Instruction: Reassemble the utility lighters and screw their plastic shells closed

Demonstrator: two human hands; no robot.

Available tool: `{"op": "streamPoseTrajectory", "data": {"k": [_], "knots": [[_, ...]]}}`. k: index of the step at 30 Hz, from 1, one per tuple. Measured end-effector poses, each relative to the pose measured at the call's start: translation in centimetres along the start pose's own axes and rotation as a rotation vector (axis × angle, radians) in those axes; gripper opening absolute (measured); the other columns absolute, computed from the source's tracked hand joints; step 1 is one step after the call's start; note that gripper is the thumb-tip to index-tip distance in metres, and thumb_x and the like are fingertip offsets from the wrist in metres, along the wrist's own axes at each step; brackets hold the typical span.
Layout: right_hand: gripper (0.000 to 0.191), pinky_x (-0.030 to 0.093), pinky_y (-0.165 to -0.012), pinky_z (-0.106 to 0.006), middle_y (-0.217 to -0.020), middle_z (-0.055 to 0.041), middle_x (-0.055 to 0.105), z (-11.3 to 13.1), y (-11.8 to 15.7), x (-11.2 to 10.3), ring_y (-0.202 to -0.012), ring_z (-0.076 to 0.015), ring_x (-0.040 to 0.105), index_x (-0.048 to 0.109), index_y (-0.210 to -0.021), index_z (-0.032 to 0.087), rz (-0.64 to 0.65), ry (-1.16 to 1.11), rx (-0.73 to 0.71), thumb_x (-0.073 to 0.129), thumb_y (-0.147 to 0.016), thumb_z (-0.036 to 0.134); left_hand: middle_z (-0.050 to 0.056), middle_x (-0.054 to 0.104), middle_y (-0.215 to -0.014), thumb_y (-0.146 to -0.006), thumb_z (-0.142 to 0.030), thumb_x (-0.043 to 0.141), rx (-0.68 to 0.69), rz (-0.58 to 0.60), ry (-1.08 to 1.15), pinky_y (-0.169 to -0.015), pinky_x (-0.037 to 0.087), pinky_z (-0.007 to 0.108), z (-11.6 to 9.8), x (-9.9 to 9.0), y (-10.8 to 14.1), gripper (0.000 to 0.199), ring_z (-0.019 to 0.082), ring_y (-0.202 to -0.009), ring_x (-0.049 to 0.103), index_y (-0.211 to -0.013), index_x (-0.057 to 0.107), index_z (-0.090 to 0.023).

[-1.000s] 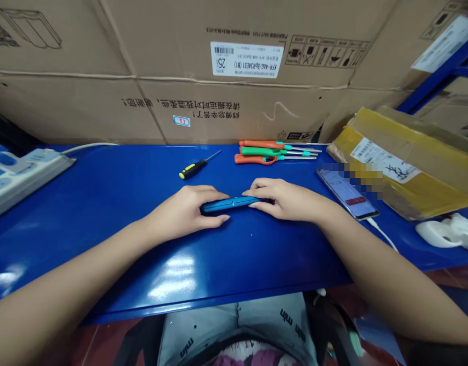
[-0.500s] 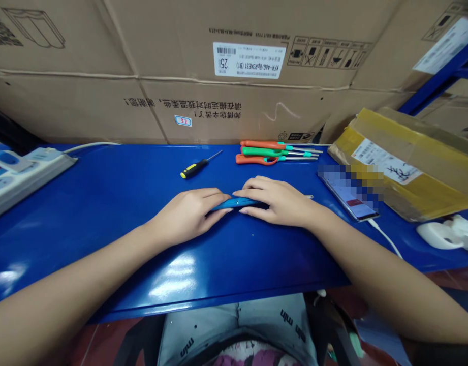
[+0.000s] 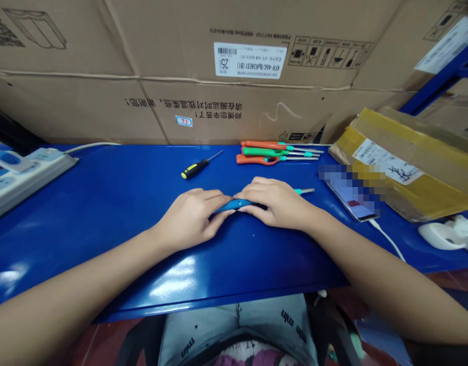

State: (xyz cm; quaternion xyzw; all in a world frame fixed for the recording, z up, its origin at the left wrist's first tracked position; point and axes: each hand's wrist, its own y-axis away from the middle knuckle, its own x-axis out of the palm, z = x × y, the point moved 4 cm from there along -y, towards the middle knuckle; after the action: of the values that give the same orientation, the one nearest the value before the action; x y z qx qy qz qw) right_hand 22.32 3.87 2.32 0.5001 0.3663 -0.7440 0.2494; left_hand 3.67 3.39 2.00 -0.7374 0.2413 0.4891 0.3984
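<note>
Between both hands lies a blue long-nosed lighter, held level just above or on the blue tabletop. Fingers and thumb of my left hand pinch its handle end. My right hand is closed round the middle, hiding most of it there. Past that hand the lighter's teal collar and metal nozzle poke out to the right. Beyond the hands, a black and yellow screwdriver lies with its tip pointing away to the right. Several orange and green long-nosed lighters are piled near the back edge.
A white power strip sits at the left. On the right are a phone with a white cable, a yellow-taped carton and a white object. Large cardboard boxes stand behind the blue table.
The lighter has turned slightly in my hands: its nozzle end now sits a little farther from me, and its teal collar shows. Both hands keep their hold.
</note>
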Motion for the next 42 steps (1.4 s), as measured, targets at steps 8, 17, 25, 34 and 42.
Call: {"op": "streamPoseTrajectory", "data": {"k": [8, 17, 25, 34, 42], "knots": [[0.023, 0.050, -0.087, -0.037, -0.105, -0.0102, 0.078, -3.4, 0.9, -1.7, -0.092, -0.0237, 0.069, 0.076, -0.107, 0.019, 0.026, 0.016, 0.082, 0.062, -0.098, 0.034, 0.008, 0.076, -0.101, -0.100, -0.034, 0.051, -0.128, -0.004, 0.072, -0.074, 0.054, 0.031, 1.5, -0.5, -0.1, 0.029, 0.021, -0.085, 0.072, -0.112, 0.071, -0.016], [0.021, 0.046, -0.085, -0.036, -0.091, -0.0079, 0.078, -3.2, 1.1, -2.0, -0.087, -0.0224, 0.067, 0.077, -0.099, 0.018, 0.053, 0.064, 0.065, 0.061, -0.098, 0.032, 0.008, 0.076, -0.100, -0.100, -0.034, 0.051, -0.138, 0.015, 0.097, -0.076, 0.054, 0.031, 1.4, -0.4, -0.1, 0.028, 0.021, -0.085, 0.072, -0.111, 0.072, -0.018], [0.026, 0.044, -0.075, -0.032, -0.085, -0.0059, 0.076, -1.2, 0.4, -0.7, -0.078, -0.0201, 0.063, 0.076, -0.098, 0.017, -0.031, 0.114, 0.020, 0.057, -0.099, 0.035, 0.006, 0.073, -0.107, -0.101, -0.047, 0.050, -0.117, 0.062, -0.005, -0.078, 0.053, 0.031, 1.0, -0.1, -0.2, 0.038, 0.023, -0.095, 0.070, -0.122, 0.068, -0.021], [0.026, 0.045, -0.077, -0.032, -0.094, -0.0057, 0.077, -0.9, 0.3, -0.4, -0.085, -0.0207, 0.066, 0.075, -0.106, 0.019, -0.010, 0.113, 0.014, 0.057, -0.100, 0.038, 0.005, 0.076, -0.102, -0.104, -0.041, 0.046, -0.063, 0.041, -0.093, -0.073, 0.051, 0.028, 1.0, 0.1, -0.2, 0.034, 0.020, -0.091, 0.072, -0.112, 0.071, -0.020], [0.028, 0.040, -0.070, -0.031, -0.082, -0.0041, 0.076, -1.0, 0.6, -1.0, -0.075, -0.0189, 0.064, 0.075, -0.093, 0.019, -0.021, 0.140, 0.031, 0.055, -0.101, 0.037, 0.005, 0.077, -0.104, -0.103, -0.044, 0.048, -0.106, 0.031, -0.098, -0.073, 0.053, 0.031, 0.9, -0.2, -0.1, 0.036, 0.023, -0.091, 0.073, -0.114, 0.073, -0.020]]}}
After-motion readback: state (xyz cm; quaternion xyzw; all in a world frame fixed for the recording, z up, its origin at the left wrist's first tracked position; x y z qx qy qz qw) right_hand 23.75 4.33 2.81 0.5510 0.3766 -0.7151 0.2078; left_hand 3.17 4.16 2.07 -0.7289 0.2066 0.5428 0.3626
